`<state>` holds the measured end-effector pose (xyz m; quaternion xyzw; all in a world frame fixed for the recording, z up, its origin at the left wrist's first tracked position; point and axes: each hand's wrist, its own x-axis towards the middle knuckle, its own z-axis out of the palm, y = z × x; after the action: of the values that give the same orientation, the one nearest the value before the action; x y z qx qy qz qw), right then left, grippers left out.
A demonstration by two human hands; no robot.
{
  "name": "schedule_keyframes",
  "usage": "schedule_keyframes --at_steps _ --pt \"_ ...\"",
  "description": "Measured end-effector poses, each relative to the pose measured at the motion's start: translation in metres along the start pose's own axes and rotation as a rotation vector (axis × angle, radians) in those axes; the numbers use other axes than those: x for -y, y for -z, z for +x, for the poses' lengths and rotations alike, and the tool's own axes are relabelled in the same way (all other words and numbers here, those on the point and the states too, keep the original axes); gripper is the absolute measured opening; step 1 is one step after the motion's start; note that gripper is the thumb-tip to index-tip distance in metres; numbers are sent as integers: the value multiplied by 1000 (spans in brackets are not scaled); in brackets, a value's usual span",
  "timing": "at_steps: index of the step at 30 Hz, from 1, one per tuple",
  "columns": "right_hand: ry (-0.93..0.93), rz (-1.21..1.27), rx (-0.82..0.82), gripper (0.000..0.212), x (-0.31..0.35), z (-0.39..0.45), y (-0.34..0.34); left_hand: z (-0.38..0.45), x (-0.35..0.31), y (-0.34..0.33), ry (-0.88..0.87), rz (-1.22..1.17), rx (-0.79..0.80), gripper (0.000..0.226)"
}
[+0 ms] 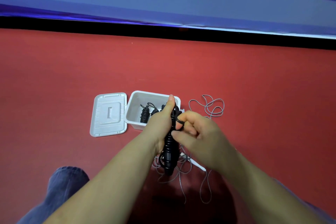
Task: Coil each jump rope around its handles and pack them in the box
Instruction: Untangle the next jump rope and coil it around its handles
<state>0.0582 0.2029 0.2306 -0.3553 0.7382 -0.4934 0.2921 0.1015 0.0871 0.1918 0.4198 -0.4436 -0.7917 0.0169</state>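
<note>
Both forearms reach in from the bottom edge, above a knee in blue denim [63,183] at the lower left. Just in front of the box [135,103], the left hand [161,123] grips a black jump rope [169,149] that is coiled around its handles; the fingers wrap the bundle from the left and the thumb lies straight along its top, pointing toward the box. On the bundle's right side the right hand [201,136] has its fingers curled, pinching a black loop of the cord at the upper end of the coil.

Inside the box, which stands open on the red floor [254,78], lie at least two coiled black ropes [145,113], with a third partly hidden behind the left thumb. Its white lid [109,114] lies flat on the floor, touching or just beside the box's left wall. To the right of the box and nearer than it, under the hands, a loose grey rope [214,109] sprawls in tangled loops, with a white handle [198,166] showing below the right wrist. Beyond the box, a black strip and a blue banner [163,0] border the floor.
</note>
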Motion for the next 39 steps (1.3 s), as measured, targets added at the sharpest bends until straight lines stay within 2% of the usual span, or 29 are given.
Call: schedule_keyframes --at_steps 4,8,12,16,18,21,24,28,32,36,39 --pt "101 -130 68 15 10 -12 -7 0 -2 3 53 -53 1 55" --pt "32 -114 58 18 5 -2 -7 7 -2 9 23 31 -24 60" --pt "-123 160 -139 22 -3 18 5 6 -6 9 -91 190 37 64" --pt "-181 237 -300 16 -12 28 17 -9 -5 -1 -86 173 142 58" --pt "-202 279 -302 6 -15 26 12 -15 -5 -2 -94 114 158 53" --pt "-237 320 -292 27 -15 15 2 -23 -5 -3 -105 -11 171 42" --pt "-260 333 -257 29 -11 5 -8 -30 -5 -6 -104 -91 154 35" --pt "-259 272 -262 39 -2 -7 -20 -39 -8 -3 -108 -67 144 23" --pt "-242 152 -295 27 3 -6 -29 -37 -12 10 -133 -84 153 28" --pt "-336 411 -308 22 -2 20 -27 -14 -7 18 -160 -60 119 26" --pt "-393 431 -266 27 -18 45 -29 2 -2 24 -182 -7 71 27"
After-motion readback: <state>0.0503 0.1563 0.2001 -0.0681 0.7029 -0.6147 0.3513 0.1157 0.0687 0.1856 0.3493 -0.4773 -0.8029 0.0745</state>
